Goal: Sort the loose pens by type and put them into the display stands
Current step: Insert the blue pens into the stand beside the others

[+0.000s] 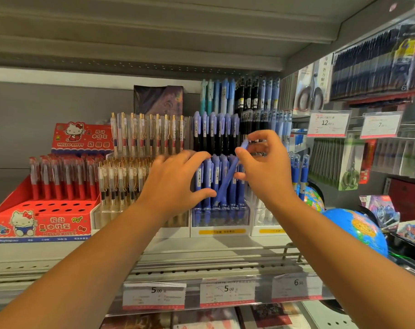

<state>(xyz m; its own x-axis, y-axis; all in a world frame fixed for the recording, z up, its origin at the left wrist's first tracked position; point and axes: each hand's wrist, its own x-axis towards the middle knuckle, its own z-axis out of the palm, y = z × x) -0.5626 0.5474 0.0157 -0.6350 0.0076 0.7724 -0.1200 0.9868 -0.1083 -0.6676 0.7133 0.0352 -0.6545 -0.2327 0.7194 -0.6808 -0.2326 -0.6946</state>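
Note:
A tiered clear display stand [219, 217] on the shelf holds rows of blue-purple pens. My right hand [266, 167] pinches one loose blue-purple pen [229, 176], which slants down-left across the upright pens of the front row, its tip near the holes. My left hand [178, 181] is spread, fingers and thumb resting against the left side of that front row. To the left stands a clear stand of gold-clipped pens [125, 176], and further left a red Hello Kitty stand [42, 210] with red pens and several vacant holes.
Black and light-blue pens [256, 96] fill the back tiers. Blue pens [299, 172] and two globes [358, 229] sit to the right. Scissors packs and price tags [327, 123] hang on the right wall. A shelf overhangs above; price labels [225, 290] line the front edge.

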